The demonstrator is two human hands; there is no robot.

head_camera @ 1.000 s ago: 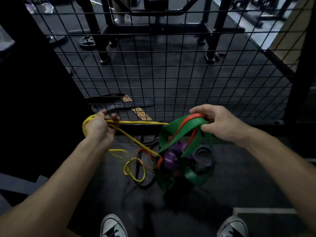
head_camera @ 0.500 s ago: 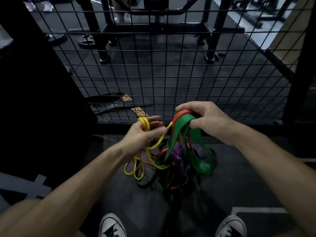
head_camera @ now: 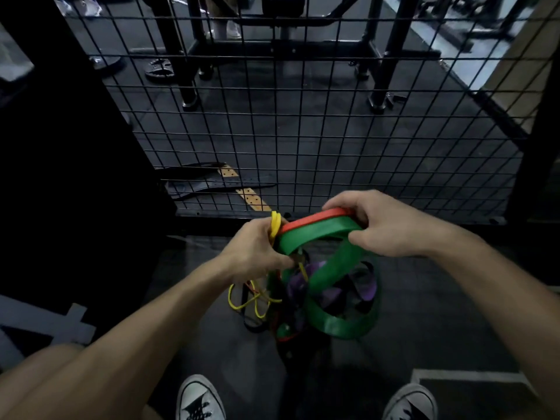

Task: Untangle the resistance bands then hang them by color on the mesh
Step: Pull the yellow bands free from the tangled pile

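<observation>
Both hands point(head_camera: 385, 225) grip green band point(head_camera: 318, 234) — arched left-right.

Green band point(head_camera: 330, 268), red band point(head_camera: 315, 219), yellow band point(head_camera: 275, 225), purple band point(head_camera: 298, 283); black mesh point(head_camera: 303, 122); white-toed shoes point(head_camera: 198, 400).

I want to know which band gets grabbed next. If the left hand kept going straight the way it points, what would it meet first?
Probably the green band: the left hand, holding the yellow band, points right at it, seemingly already touching; depth is unclear.
</observation>
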